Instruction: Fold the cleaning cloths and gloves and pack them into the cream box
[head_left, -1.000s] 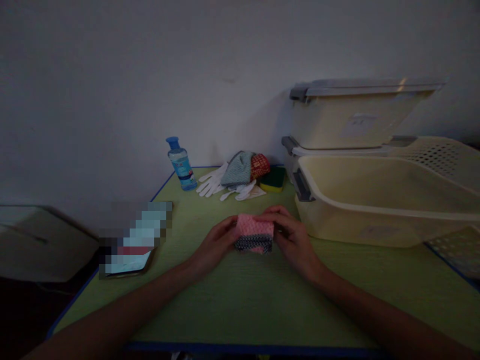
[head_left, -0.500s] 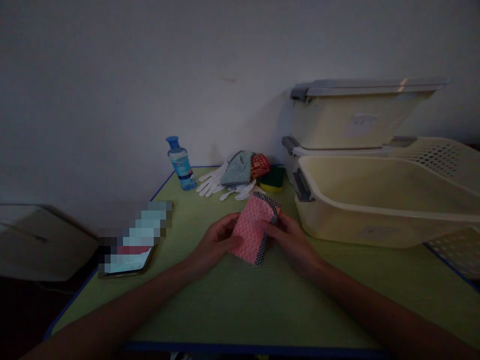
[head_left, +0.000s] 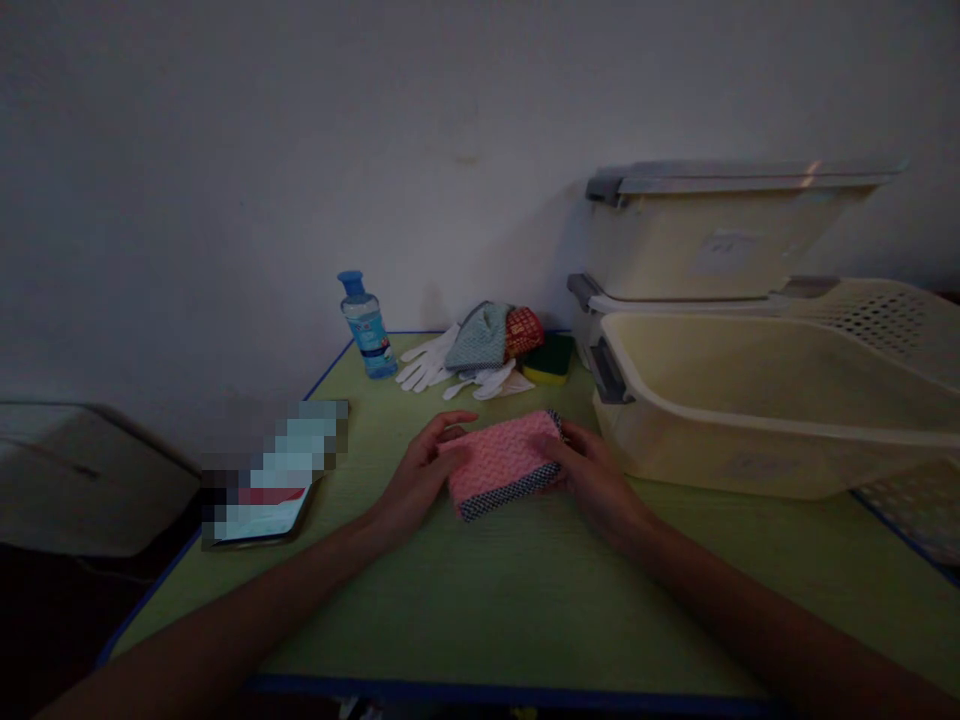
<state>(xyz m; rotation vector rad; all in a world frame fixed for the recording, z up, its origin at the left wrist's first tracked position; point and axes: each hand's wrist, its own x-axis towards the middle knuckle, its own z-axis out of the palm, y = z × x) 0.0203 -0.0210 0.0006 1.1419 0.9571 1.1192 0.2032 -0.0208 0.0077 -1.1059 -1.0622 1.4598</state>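
Pink cloth (head_left: 501, 452): is being held folded between both hands over the green table (head_left: 510, 610); whether it is touching the top, I cannot tell.
Cloth's long axis: is running from 8 o'clock to 2 o'clock.
Checked trim (head_left: 514, 492): is facing 5 o'clock along the near long side.
Left hand (head_left: 416, 478): is gripping the 9 o'clock end, thumb pressing on top, a finger reaching along the far side.
Right hand (head_left: 600, 482): is pinching the 3 o'clock end, thumb lying over the upper face.
Cloth's turn: against half a second ago, the long axis is slanting further clockwise, from about 1 o'clock.
Blue bottle (head_left: 369, 338): is standing at the cloth's 10 o'clock.
Open bin (head_left: 675, 450): is sitting at 3 o'clock.
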